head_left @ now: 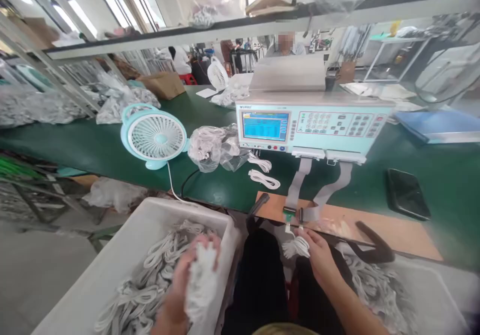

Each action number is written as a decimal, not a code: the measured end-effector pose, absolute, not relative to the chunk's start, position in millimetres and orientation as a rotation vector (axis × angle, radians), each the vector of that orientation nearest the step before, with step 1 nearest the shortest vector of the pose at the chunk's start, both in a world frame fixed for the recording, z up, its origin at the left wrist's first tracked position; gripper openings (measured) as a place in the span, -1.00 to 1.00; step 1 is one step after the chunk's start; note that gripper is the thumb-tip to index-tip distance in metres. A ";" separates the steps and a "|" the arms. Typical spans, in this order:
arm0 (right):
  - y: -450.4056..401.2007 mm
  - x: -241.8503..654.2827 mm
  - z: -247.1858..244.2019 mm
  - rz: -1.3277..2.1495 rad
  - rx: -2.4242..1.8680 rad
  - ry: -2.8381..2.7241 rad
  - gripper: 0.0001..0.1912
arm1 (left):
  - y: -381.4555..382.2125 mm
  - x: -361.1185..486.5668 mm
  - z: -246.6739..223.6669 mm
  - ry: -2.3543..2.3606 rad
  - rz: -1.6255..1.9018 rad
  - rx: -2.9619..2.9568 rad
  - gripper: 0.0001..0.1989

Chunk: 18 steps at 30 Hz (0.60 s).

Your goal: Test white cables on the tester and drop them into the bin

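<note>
My left hand [181,274], blurred by motion, is closed around a thick bundle of white cables [202,282] above the left bin. At the table's front edge, my right hand [318,251] pinches the end of a coiled white cable [296,247]. One plug of this coil is at a small green circuit board [289,216]; the fingers partly hide the other end, beside a second dark connector [301,215]. Grey ribbon cables [296,182] run from these connectors up to a pale blue tester [337,120] with a lit screen.
A white bin [108,255] full of looped cables stands at left, another bin [437,287] at right. On the green table are a blue fan [157,137], bagged cables [206,147], two coiled cables [263,179] and a black phone [407,193]. A person sits behind the tester.
</note>
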State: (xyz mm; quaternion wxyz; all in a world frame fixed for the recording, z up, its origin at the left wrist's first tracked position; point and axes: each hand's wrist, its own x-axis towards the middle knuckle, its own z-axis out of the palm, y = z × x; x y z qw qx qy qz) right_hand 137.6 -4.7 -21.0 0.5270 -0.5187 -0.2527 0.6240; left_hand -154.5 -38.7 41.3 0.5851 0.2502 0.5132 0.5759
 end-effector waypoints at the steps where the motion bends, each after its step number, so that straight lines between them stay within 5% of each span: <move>1: -6.1 136.7 -19.9 1.491 -1.214 -0.594 -0.69 | -33.6 -131.7 39.2 1.099 1.238 0.610 -0.88; 8: -8.3 133.1 -10.9 1.466 -1.144 -0.597 -0.63 | 8.0 -23.6 20.0 0.878 0.803 0.790 -0.63; 18: -32.7 131.4 -6.9 1.456 -1.237 -0.627 -0.51 | -23.6 7.4 7.0 0.964 0.931 0.544 -0.73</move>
